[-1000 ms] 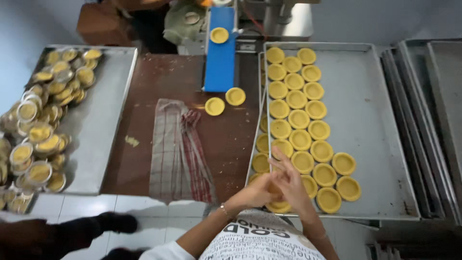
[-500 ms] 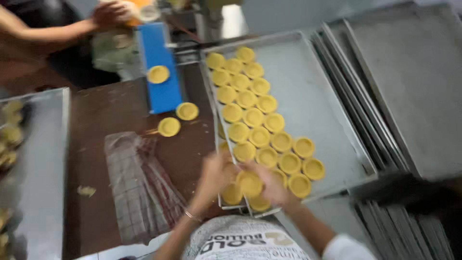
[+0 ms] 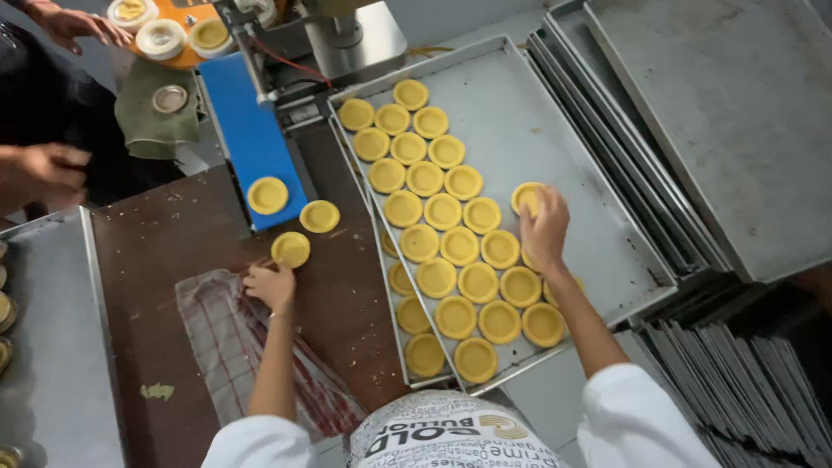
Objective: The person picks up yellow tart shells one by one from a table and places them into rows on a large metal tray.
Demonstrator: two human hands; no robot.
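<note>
Left hand [image 3: 270, 284], fingers curled, touches a round yellow shell [image 3: 290, 250]; right hand [image 3: 544, 227] pinches another shell [image 3: 525, 197] over the metal tray [image 3: 555, 113].

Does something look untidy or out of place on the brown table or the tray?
Yes. Yellow crumbs lie scattered on the brown table beside the tray, and the checked cloth lies rumpled. The tart shells sit in neat rows.
</note>
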